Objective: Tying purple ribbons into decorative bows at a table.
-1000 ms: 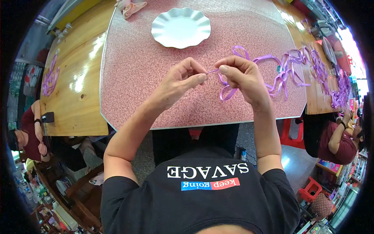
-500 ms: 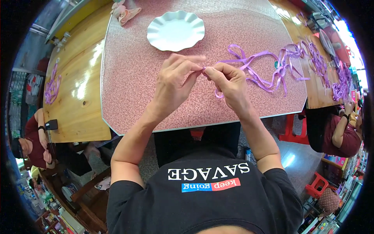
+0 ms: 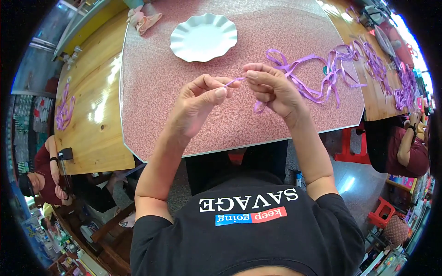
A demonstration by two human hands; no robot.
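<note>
Facing inward this side of the plate (image 3: 204, 37), left hand (image 3: 199, 99) and right hand (image 3: 277, 91) pinch thin purple ribbon (image 3: 234, 81) between fingers (image 3: 221, 93)

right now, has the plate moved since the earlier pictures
No: the plate sits in the same spot on the pink tabletop; both shifted together in the picture as the view moved.

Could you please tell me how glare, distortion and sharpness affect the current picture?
Head view: bright glare streaks the left wooden table and the floor; head view again: the fisheye bows the left edge of the pink tabletop and leaves black corners; same head view: the left hand and right hand look fairly sharp, but the purple ribbon between them shows little detail.
</note>
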